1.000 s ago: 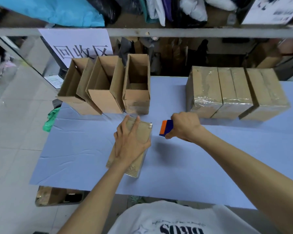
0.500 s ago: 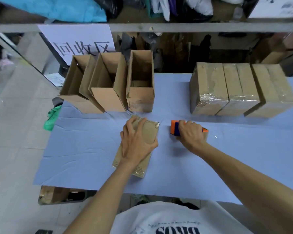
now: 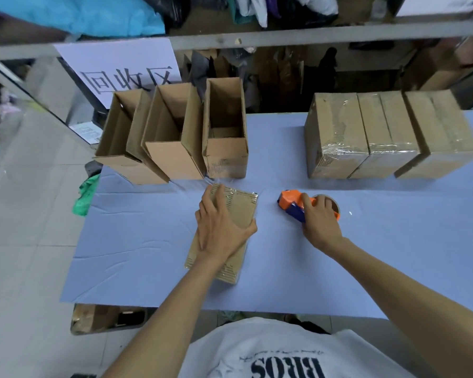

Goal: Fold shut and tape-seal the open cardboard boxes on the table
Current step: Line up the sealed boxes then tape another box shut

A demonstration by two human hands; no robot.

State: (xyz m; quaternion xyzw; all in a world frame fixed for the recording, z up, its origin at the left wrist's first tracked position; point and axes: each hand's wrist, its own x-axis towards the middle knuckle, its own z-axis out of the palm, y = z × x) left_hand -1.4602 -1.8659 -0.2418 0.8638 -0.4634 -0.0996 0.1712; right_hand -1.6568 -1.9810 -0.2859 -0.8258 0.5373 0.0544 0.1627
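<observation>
Dispenser (image 3: 290,199), lifted a second ago, now sits on tabletop (image 3: 148,241) right of box (image 3: 243,211), right hand (image 3: 321,222) curled over it; left hand (image 3: 221,230) lies spread on box; sealing likely complete

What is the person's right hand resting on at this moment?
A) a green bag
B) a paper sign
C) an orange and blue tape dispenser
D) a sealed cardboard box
C: the right hand has its fingers curled over the orange and blue tape dispenser on the blue table, while the left hand presses flat on the taped box.
</observation>
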